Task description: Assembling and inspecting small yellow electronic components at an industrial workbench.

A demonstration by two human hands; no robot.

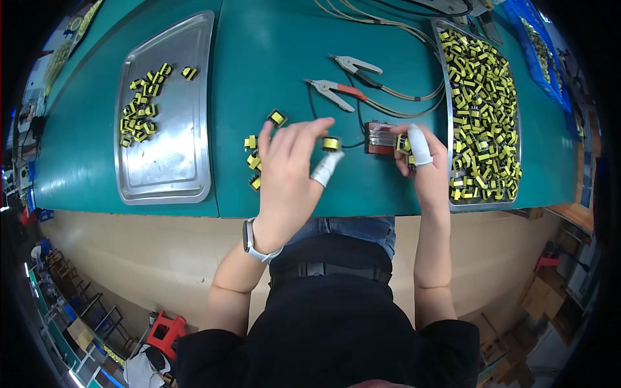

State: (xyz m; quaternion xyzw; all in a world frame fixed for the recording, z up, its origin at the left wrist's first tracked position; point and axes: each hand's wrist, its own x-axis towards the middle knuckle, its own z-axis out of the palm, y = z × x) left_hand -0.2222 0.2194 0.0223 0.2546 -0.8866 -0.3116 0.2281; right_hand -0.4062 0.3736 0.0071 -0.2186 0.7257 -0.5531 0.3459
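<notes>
Yellow-and-black part [402, 143] that I pinch in my right hand [428, 161] by a brown block [374, 139], my left hand [289, 158] spread, another part [331, 143] near its thumb, many more parts [482, 116] in a tray [482, 207], green table [259, 58].

I see a plain green surface [259, 52], with a silver-grey tray [174, 129] on the left and small parts [331, 144] in yellow and black. Farther off, two grey clips [322, 86] carry a red sleeve [351, 92] and a black one. The block [376, 149] is reddish brown, banded silver. Nearer, I make out white finger covers [325, 169], a pale watch strap [263, 256] and a black shirt [317, 330].
</notes>
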